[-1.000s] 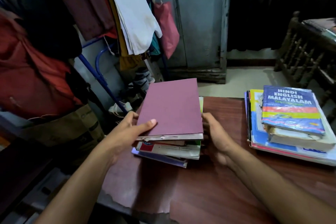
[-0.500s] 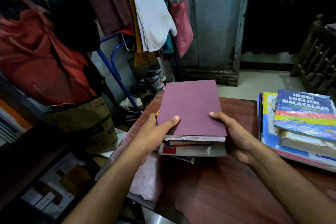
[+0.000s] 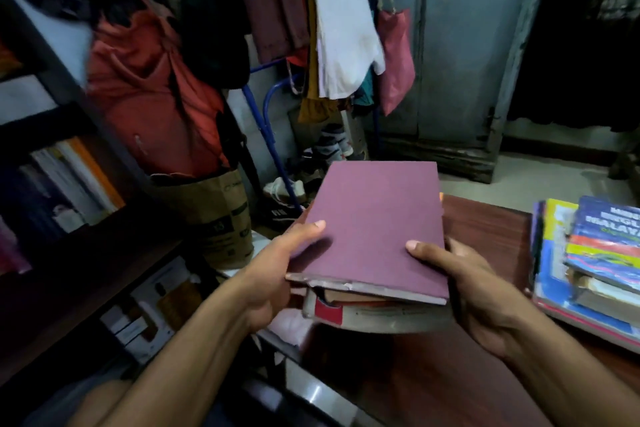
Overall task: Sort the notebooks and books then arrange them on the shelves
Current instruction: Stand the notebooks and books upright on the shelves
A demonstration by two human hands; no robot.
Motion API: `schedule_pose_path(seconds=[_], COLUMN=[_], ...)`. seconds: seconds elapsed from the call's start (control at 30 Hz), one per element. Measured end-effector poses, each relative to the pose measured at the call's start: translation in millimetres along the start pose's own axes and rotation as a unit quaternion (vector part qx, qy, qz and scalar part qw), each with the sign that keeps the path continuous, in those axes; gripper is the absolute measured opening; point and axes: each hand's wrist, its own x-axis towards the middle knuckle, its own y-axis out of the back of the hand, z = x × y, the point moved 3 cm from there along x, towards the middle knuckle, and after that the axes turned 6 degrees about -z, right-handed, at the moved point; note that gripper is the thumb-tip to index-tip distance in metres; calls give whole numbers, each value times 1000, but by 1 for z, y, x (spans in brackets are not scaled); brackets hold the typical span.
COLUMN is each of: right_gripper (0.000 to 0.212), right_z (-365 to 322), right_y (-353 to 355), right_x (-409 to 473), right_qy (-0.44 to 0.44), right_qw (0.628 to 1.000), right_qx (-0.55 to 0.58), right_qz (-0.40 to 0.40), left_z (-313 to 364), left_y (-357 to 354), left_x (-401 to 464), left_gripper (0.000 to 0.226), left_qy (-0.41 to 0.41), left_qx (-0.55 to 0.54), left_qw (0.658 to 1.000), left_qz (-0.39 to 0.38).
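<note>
The stack of books (image 3: pixel 372 274) sits between both hands just above the left edge of the brown surface (image 3: pixel 485 229), already overhanging toward the shelves (image 3: pixel 69 184) on the left. The worry here is the stack itself: I count at least 3 volumes, the maroon hardback (image 3: pixel 377 222) on top and a thicker one with a red patch on its spine underneath, and their near edges do not line up. If the squeeze from the sides loosens during the carry, I judge a lower book could slide out and drop to the floor between surface and shelves. The maroon cover looks smooth, so the top book could also skate forward if the stack tips away from the person. The shelves already hold upright books, so the load may catch on them or on the shelf edge going in. The left hand (image 3: pixel 277 274) grips the stack's left side, thumb laid flat on the maroon cover, fingers curled out of sight beneath. The right hand (image 3: pixel 464 284) holds the right side the same way, thumb on top near the near-right corner, palm pressed against the edges. Both forearms reach forward, roughly level. A 2nd pile (image 3: pixel 588 270), topped by a blue dictionary, stays near the right edge, well apart.
</note>
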Motion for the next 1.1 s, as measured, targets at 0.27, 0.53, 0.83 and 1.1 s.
schedule_pose_path(seconds=[0.27, 0.53, 0.83, 1.1], right_gripper=[65, 40, 21, 10], right_z=[40, 141, 191, 163], right_y=[-189, -467, -624, -646], right_x=[42, 54, 35, 17], right_qy=[9, -76, -81, 48], right_qw=[961, 840, 724, 744], right_qx=[-94, -149, -310, -262], right_qz=[-260, -516, -611, -613], left_z=[-38, -107, -153, -162], left_y=[145, 286, 333, 348], left_x=[-145, -324, -401, -421], left_gripper=[53, 49, 37, 60], left_qy=[-128, -182, -171, -148], left_qx=[-96, -207, -241, -108], left_qw=[969, 831, 723, 687], left_qz=[185, 483, 624, 703])
